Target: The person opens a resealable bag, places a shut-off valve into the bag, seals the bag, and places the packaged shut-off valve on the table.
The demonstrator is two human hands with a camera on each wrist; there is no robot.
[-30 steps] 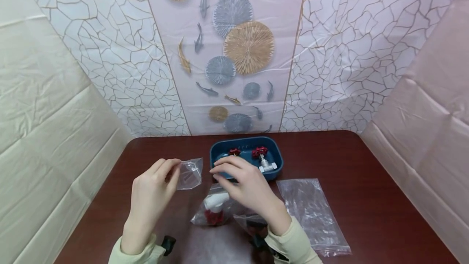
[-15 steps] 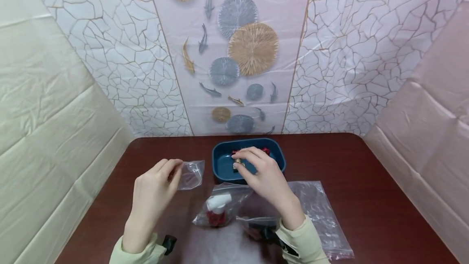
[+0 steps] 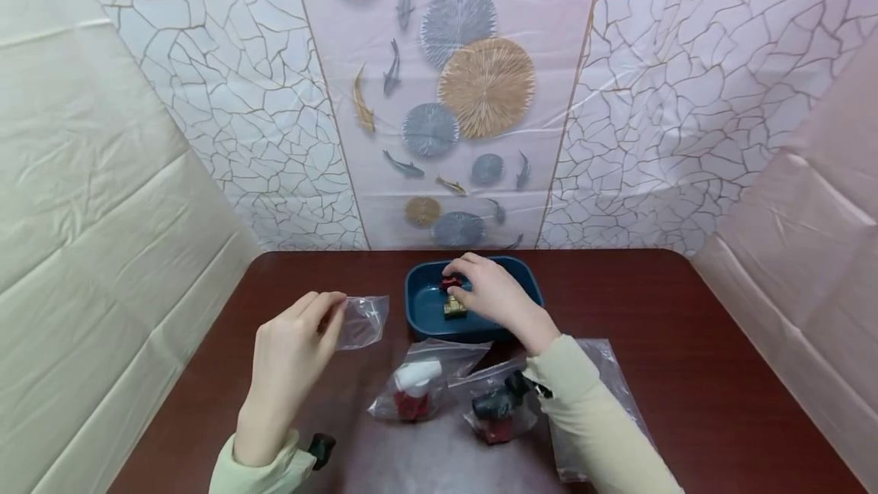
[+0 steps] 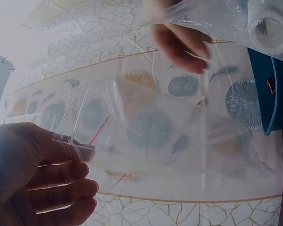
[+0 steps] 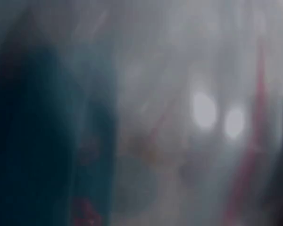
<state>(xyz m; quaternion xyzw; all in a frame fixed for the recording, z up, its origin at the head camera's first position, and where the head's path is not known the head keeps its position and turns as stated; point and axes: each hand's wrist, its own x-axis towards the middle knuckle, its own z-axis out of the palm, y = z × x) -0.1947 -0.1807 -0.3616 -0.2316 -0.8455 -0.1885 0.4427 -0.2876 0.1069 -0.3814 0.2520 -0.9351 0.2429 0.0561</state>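
My left hand [image 3: 291, 357] pinches a small clear zip-lock bag [image 3: 365, 321] by its edge; the bag [image 4: 146, 127] hangs flat beyond the fingertips in the left wrist view, with nothing visible inside. My right hand [image 3: 490, 292] is over the blue tray [image 3: 414, 319], with thumb and fingers around the red handwheel of a brass valve [image 3: 455, 307]. The valve still sits in the tray. Whatever lies under the right palm is hidden. Blur leaves little readable in the right wrist view.
In front of the tray lie two bagged valves: a white one with a red handle [image 3: 417, 378] and a dark grey one with a red handle [image 3: 495, 405]. A larger clear bag [image 3: 569, 441] lies flat at right, partly under the right forearm.
My right hand has moved from in front of the tray, forward and right, to the brass valve. The left hand keeps its bag nearly still. The head view has shifted slightly.
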